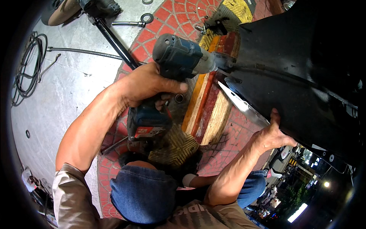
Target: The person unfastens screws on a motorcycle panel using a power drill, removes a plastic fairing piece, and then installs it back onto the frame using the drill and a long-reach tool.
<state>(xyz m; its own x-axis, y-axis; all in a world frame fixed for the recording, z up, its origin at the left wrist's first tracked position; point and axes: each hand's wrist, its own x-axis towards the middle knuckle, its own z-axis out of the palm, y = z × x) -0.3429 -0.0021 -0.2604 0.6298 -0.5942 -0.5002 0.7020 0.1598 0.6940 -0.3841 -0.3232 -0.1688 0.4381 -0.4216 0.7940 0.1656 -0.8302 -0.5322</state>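
My left hand [146, 84] is wrapped round the grip of a dark blue cordless impact wrench [177, 55], with its battery hanging below. The tool's grey nose points right and meets the end of a large black panel [289, 61] at a dark fitting [225, 61]. What lies inside that fitting I cannot make out. At the panel's lower edge my right hand [276, 133] grips the rim, some of its fingers hidden behind it. A pointed silver-white piece [244, 105] runs along the underside of the panel. Beneath the tool's nose stands a red and orange wooden block [209, 110].
On the grey floor at left lie a coiled black cable [28, 72], a ratchet wrench [129, 23] and a black ring [146, 18]. A black tube [116, 44] crosses onto red paving. Yellow ridged plates [173, 150] lie by the block. My jeans-clad knee [143, 194] is close below.
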